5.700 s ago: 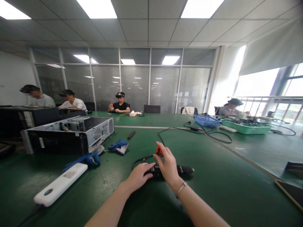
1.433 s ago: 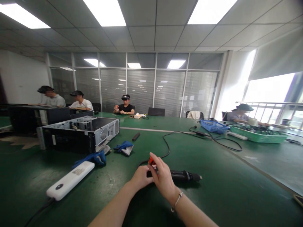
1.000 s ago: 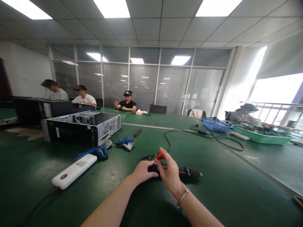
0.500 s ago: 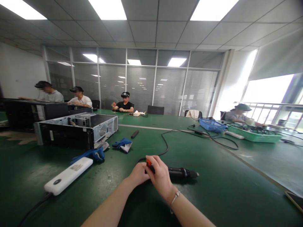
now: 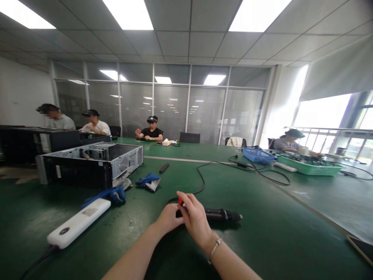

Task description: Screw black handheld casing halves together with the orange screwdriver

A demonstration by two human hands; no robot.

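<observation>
A black electric screwdriver (image 5: 223,216) lies on the green table, its tip pointing right. My left hand (image 5: 167,217) is closed around its rear end, near where the cable leaves. My right hand (image 5: 196,219), with a bracelet at the wrist, reaches over that same end. Between its thumb and fingers shows a small red-orange part (image 5: 180,200); whether it belongs to the screwdriver is hidden by the fingers. A black cable (image 5: 203,177) runs from behind my hands toward the far side of the table.
At left stand an opened computer case (image 5: 78,171) and a white power strip (image 5: 80,222) beside blue gloves (image 5: 148,181). A dark bar (image 5: 164,168) lies beyond. To the right are a blue basket (image 5: 258,155), a green basket (image 5: 310,169) and a phone (image 5: 361,249). Several people sit around.
The view has shifted slightly, so the scene sits a little further left. Both hands keep their place on the rear end of the screwdriver, with the right fingers still at the red-orange part.
</observation>
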